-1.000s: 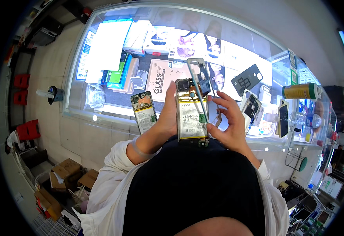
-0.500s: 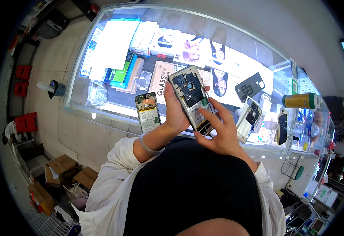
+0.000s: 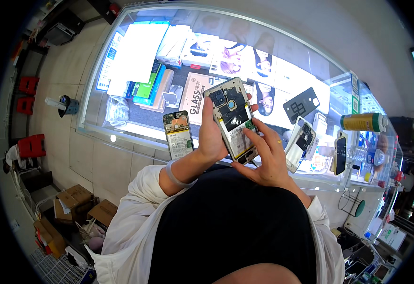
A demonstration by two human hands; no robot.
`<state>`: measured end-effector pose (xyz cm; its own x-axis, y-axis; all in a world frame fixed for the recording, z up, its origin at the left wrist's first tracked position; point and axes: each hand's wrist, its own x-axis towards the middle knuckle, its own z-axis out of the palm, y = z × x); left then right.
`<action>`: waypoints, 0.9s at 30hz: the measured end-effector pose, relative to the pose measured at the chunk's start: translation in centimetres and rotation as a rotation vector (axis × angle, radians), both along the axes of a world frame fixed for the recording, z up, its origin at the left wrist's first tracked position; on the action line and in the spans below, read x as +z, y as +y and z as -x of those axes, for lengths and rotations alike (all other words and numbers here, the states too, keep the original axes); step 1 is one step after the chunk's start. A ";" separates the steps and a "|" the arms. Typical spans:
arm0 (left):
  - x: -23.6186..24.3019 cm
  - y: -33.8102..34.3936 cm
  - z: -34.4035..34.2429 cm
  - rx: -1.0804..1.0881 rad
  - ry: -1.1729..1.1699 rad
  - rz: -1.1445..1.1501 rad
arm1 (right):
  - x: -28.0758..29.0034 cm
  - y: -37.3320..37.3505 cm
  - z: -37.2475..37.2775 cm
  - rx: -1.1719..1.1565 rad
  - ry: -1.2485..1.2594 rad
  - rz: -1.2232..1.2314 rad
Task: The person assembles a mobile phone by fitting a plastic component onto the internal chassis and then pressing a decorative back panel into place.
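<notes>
An opened phone (image 3: 233,116) with a silver-rimmed frame, dark camera section and exposed battery is held between both hands over the glass counter (image 3: 136,132). My left hand (image 3: 211,132) grips it along the left side, thumb up the edge. My right hand (image 3: 266,161) holds its lower right, index finger pressed over the battery area. Left of them lies a second opened phone (image 3: 177,135) with bare board and battery. To the right are a white phone shell (image 3: 299,144), a dark back cover (image 3: 300,104) and an upright black phone (image 3: 340,152).
A yellow canister (image 3: 361,121) lies at the counter's right. Boxes and stacked packs (image 3: 148,85) show under the glass. A dark cup (image 3: 68,106) stands left, red chairs (image 3: 29,144) are farther left, and cardboard boxes (image 3: 72,203) sit at lower left.
The separate, raised silver frame now sits on the phone body. The phone tilted leftward, and my right fingers moved down onto its lower part, with the index finger over the battery.
</notes>
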<state>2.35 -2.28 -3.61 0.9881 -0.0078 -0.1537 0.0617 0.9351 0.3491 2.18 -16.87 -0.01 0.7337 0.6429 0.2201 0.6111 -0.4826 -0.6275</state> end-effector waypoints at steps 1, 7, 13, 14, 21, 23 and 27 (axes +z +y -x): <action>0.1 0.0 0.1 -0.008 -0.015 0.006 | 0.1 0.0 0.0 0.001 -0.002 0.004; 0.8 0.2 0.3 -0.062 -0.065 0.077 | 0.3 -0.4 0.1 -0.012 0.009 -0.028; 1.7 0.1 0.3 -0.110 -0.059 0.031 | 0.0 -0.6 -0.5 -0.031 0.004 -0.178; 1.7 0.2 0.4 -0.118 -0.060 0.042 | 0.5 -0.5 -0.6 -0.002 -0.017 -0.153; 2.2 0.2 0.5 -0.121 -0.064 0.053 | 0.2 -0.1 -0.5 0.089 -0.060 -0.169; 2.3 0.1 0.6 -0.119 -0.060 0.061 | 0.4 0.0 -0.5 0.102 -0.063 -0.165; 2.3 0.2 0.6 -0.113 -0.056 0.040 | 0.5 0.2 -0.3 0.109 -0.071 -0.156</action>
<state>1.70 -2.08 -1.34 0.9877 -0.1244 -0.0952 0.1486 0.9367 0.3171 2.49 -16.63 0.45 0.6411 0.6713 0.3719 0.6993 -0.3114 -0.6434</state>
